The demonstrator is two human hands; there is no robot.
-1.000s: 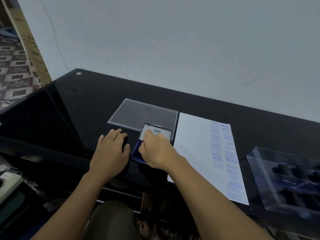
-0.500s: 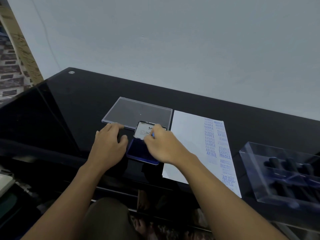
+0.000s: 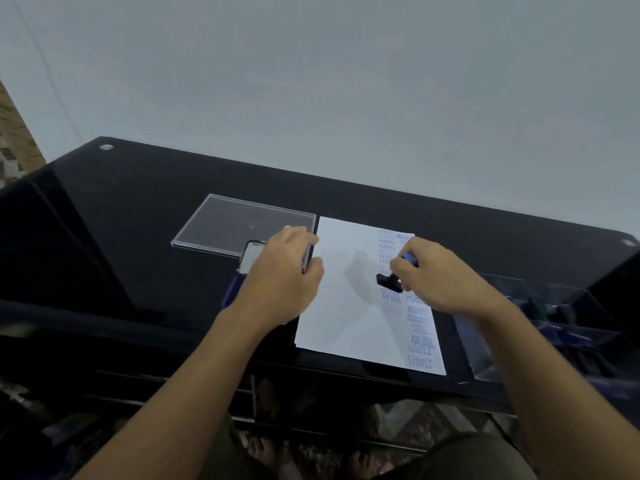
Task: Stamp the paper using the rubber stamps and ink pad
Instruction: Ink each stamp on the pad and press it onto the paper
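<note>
A white paper (image 3: 343, 306) lies on the black glass table (image 3: 138, 209), with blue stamped words down its right side. My right hand (image 3: 440, 278) is shut on a black rubber stamp (image 3: 389, 282) with a blue top, held over the paper's right part among the prints. My left hand (image 3: 280, 275) lies over the blue ink pad (image 3: 232, 289), fingers spread, covering most of it. The pad's raised lid (image 3: 251, 259) shows behind the hand. I cannot tell whether the stamp touches the paper.
A clear plastic lid (image 3: 239, 223) lies flat beyond the ink pad. At the right stands a clear plastic case (image 3: 540, 327) holding several dark stamps. The table's near edge runs just below the paper. A pale wall rises behind the table.
My right hand left the ink pad and moved right over the paper with the stamp. My left hand slid right onto the ink pad. The view shifted right.
</note>
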